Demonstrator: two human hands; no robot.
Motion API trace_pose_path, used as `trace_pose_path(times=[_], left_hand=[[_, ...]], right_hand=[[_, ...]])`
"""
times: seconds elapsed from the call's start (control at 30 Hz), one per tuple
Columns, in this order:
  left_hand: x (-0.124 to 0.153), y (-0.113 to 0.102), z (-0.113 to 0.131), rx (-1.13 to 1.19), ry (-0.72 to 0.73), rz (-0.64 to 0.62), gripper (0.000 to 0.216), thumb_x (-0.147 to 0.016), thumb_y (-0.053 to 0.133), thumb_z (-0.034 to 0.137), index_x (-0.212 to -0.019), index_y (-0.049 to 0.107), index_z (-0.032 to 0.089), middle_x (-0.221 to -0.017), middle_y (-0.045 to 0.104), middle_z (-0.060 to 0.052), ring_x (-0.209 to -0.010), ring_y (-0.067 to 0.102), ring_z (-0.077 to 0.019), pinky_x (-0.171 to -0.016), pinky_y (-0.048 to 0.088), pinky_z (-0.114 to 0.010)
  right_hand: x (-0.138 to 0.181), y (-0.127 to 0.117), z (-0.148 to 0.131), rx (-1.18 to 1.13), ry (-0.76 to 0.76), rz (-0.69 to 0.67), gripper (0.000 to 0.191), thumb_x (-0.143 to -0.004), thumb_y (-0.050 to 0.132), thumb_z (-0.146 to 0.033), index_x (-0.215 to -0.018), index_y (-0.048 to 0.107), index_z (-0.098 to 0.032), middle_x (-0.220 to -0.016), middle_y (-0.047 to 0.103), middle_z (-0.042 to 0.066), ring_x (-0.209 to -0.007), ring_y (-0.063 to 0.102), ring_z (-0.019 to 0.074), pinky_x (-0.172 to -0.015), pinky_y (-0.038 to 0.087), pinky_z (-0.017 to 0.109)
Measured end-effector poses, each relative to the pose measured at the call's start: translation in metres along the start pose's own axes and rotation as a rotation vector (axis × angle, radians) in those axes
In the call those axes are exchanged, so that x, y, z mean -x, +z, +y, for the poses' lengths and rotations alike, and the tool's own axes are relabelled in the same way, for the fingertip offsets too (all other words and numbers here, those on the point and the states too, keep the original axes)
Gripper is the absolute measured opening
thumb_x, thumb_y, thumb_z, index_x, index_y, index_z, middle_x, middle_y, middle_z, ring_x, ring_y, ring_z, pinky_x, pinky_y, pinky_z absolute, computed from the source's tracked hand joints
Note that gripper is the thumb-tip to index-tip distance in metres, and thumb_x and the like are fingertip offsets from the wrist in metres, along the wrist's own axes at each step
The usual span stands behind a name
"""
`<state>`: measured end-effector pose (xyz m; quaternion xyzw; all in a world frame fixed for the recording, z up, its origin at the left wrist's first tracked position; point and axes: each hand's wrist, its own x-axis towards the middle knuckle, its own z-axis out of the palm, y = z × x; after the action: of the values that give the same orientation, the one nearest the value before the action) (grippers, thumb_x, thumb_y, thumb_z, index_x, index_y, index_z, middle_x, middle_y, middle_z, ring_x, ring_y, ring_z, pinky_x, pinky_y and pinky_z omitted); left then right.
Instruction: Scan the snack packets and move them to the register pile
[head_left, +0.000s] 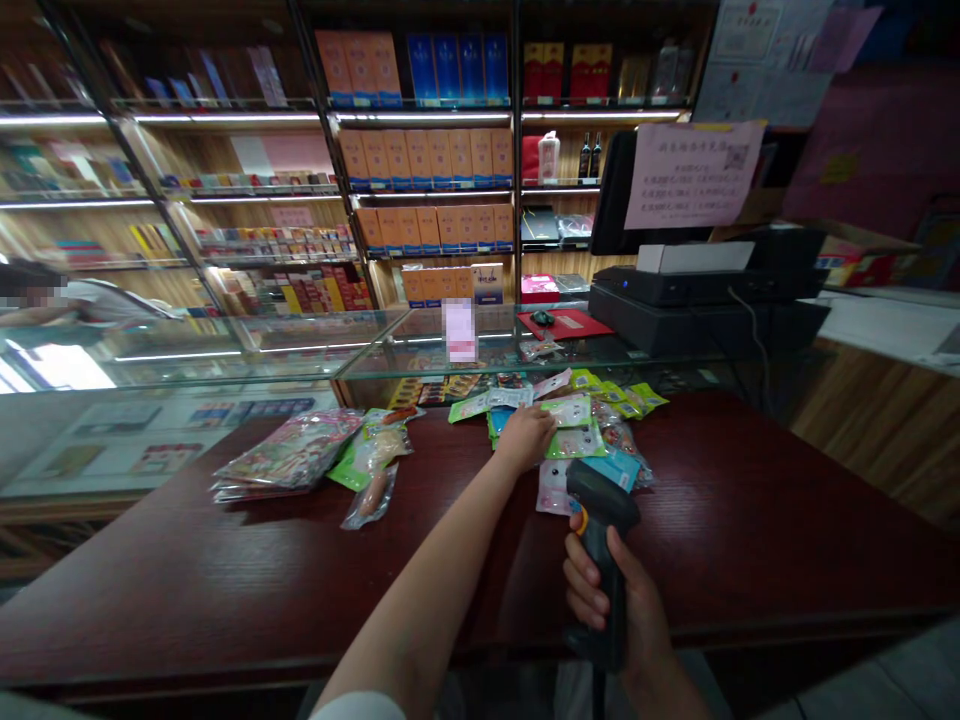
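My right hand (626,600) is wrapped round the handle of a black barcode scanner (604,500), with a finger at its orange trigger. The scanner's head points forward over the pile of packets. Reaching across the dark red table (247,580), my left hand (527,437) has its fingers curled on a green-and-white snack packet (568,411) in that pile. Around it lie a pink-and-white packet (553,487), a blue packet (615,466) and several small yellow-green packets (611,390). Farther left are clear-wrapped sausages (373,493) beside a stack of colourful flat bags (292,455).
A glass display counter (390,345) borders the table's far side. On it stand a monitor with a pink paper sign (690,175), a black cash drawer (675,315) and a mouse (541,318) on a red mat. Shelves of boxes rise behind; a person (97,300) leans at the far left.
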<state>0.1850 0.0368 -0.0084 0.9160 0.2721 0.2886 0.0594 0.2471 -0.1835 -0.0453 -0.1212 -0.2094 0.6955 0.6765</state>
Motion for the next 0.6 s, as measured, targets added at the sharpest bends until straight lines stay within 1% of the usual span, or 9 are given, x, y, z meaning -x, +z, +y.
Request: trace_pose_path(times=[0.1, 0.17, 0.23, 0.33, 0.43, 0.53, 0.6], left_hand=[[0.012, 0.001, -0.003, 0.008, -0.01, -0.03, 0.024, -0.09, 0.05, 0.024, -0.104, 0.069, 0.023, -0.117, 0.066, -0.011, -0.127, 0.049, -0.028, -0.111, 0.029, -0.052], [0.017, 0.0, -0.004, -0.004, -0.028, -0.045, 0.029, -0.091, 0.049, 0.026, -0.115, 0.065, 0.023, -0.13, 0.06, -0.01, -0.132, 0.044, -0.0281, -0.111, 0.029, -0.052], [0.02, -0.001, -0.003, -0.009, -0.034, -0.049, 0.032, -0.091, 0.048, 0.028, -0.12, 0.062, 0.022, -0.136, 0.056, -0.011, -0.135, 0.041, -0.0283, -0.111, 0.03, -0.052], [0.027, -0.007, -0.001, -0.002, -0.028, -0.037, 0.034, -0.091, 0.048, 0.027, -0.121, 0.061, 0.02, -0.134, 0.057, -0.013, -0.134, 0.041, -0.0285, -0.11, 0.031, -0.05], [0.04, -0.017, 0.001, 0.034, -0.014, 0.01, 0.033, -0.09, 0.049, 0.025, -0.119, 0.063, 0.019, -0.128, 0.06, -0.014, -0.129, 0.046, -0.0278, -0.108, 0.035, -0.047], [0.061, -0.033, 0.0, 0.018, -0.038, 0.048, 0.032, -0.089, 0.05, 0.025, -0.117, 0.064, 0.02, -0.123, 0.062, -0.013, -0.12, 0.052, -0.0268, -0.105, 0.039, -0.045], [0.08, -0.046, -0.003, -0.036, -0.082, 0.059, 0.031, -0.089, 0.05, 0.024, -0.115, 0.066, 0.021, -0.12, 0.063, -0.012, -0.113, 0.055, -0.0263, -0.101, 0.041, -0.043]], right_hand=[[-0.001, -0.002, 0.0, 0.007, 0.01, -0.011, 0.03, -0.082, 0.068, -0.047, -0.095, 0.065, -0.02, -0.057, 0.044, -0.008, -0.036, 0.021, 0.0032, -0.031, 0.031, 0.01], [-0.002, -0.004, 0.0, 0.013, 0.016, -0.019, 0.031, -0.083, 0.068, -0.048, -0.096, 0.065, -0.02, -0.058, 0.044, -0.008, -0.036, 0.024, 0.0034, -0.031, 0.032, 0.01], [-0.001, -0.005, 0.0, 0.014, 0.015, -0.012, 0.03, -0.084, 0.067, -0.047, -0.096, 0.065, -0.02, -0.058, 0.045, -0.008, -0.036, 0.026, 0.0033, -0.032, 0.033, 0.01], [0.0, -0.002, 0.0, 0.015, 0.006, 0.011, 0.028, -0.083, 0.068, -0.045, -0.094, 0.066, -0.02, -0.057, 0.046, -0.008, -0.036, 0.026, 0.0032, -0.032, 0.034, 0.01], [0.004, 0.003, -0.001, 0.013, 0.008, 0.042, 0.026, -0.082, 0.07, -0.042, -0.092, 0.067, -0.019, -0.056, 0.046, -0.007, -0.037, 0.024, 0.0029, -0.031, 0.033, 0.009], [0.007, 0.002, -0.001, 0.028, 0.03, 0.056, 0.025, -0.082, 0.071, -0.041, -0.09, 0.068, -0.018, -0.056, 0.048, -0.007, -0.037, 0.026, 0.0028, -0.032, 0.034, 0.009], [0.008, 0.0, 0.0, 0.07, 0.047, 0.045, 0.025, -0.083, 0.07, -0.04, -0.094, 0.067, -0.018, -0.057, 0.051, -0.006, -0.038, 0.032, 0.0034, -0.033, 0.036, 0.011]])
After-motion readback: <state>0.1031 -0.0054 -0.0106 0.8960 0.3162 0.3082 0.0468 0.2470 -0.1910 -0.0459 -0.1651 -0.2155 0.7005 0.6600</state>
